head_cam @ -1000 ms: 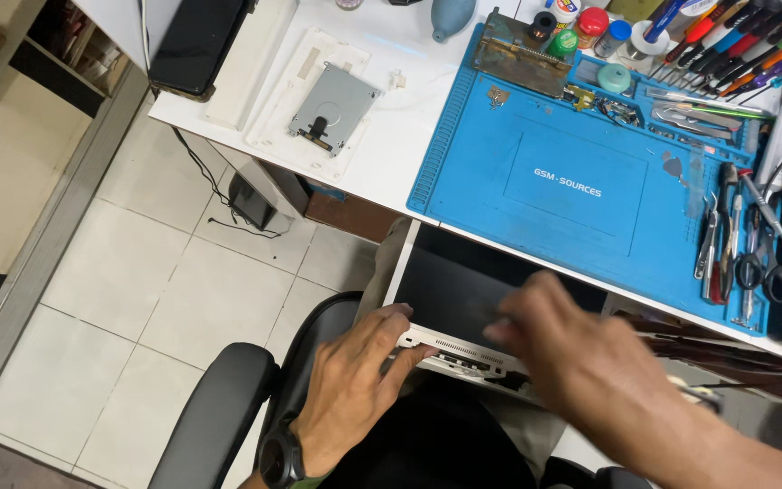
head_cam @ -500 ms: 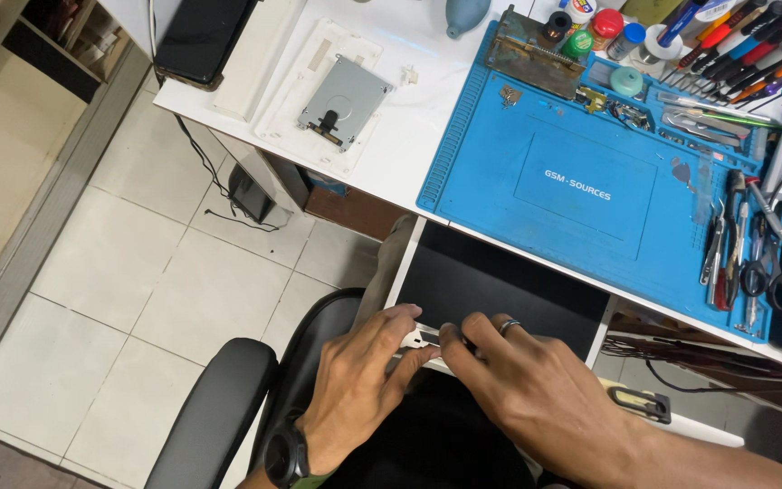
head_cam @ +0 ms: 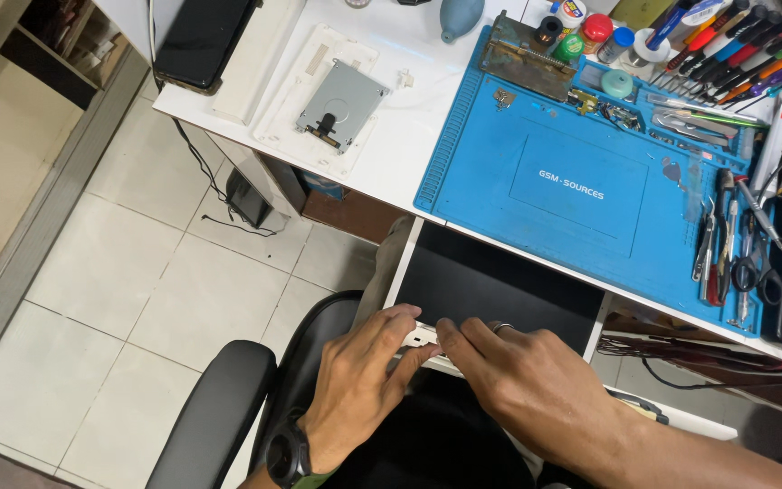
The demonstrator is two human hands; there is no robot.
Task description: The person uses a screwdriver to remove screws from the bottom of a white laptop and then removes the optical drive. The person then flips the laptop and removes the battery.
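A white-framed device with a dark screen lies on my lap below the desk edge. My left hand, with a black watch at the wrist, presses its fingertips on the near white edge of the device. My right hand, a ring on one finger, rests on the same edge with its fingers meeting the left hand's fingers at a small white part. Both hands lie over that near edge and hide most of it.
A blue work mat lies on the white desk, with tweezers, screwdrivers and small bottles along its right and far sides. A grey metal drive sits on a white tray. A black chair arm and tiled floor lie at the left.
My right hand has slid left along the device's near edge until it meets my left hand. The view has shifted slightly; the left hand has barely moved.
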